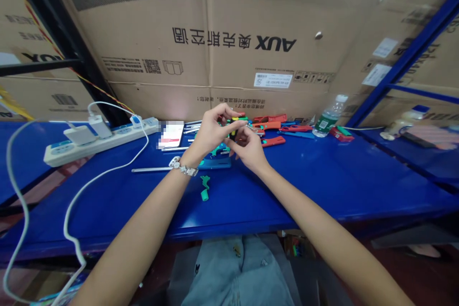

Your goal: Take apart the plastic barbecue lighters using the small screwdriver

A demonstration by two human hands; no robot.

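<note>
My left hand (218, 129), a bracelet on its wrist, is closed with thumb and fingers around a small black-and-yellow piece (234, 119), which looks like a short tool handle. Just to the right, my right hand (249, 148) has its fingers curled in close to the lower end of that piece; what they pinch is hidden. Under my left wrist lies a blue long-nosed lighter (215, 163) with a metal tube. Nearer me are small green plastic parts (204, 194). Beyond both hands, several red and orange lighter bodies (267, 125) lie in a heap.
A white power strip (103, 141) with chargers and a trailing cable stands at the left. Beside the metal tubes lies a phone (174, 134), partly blurred out. At the right are a water bottle (328, 117) and a red box (340, 134). A large carton (229, 67) backs the blue table (308, 191).
</note>
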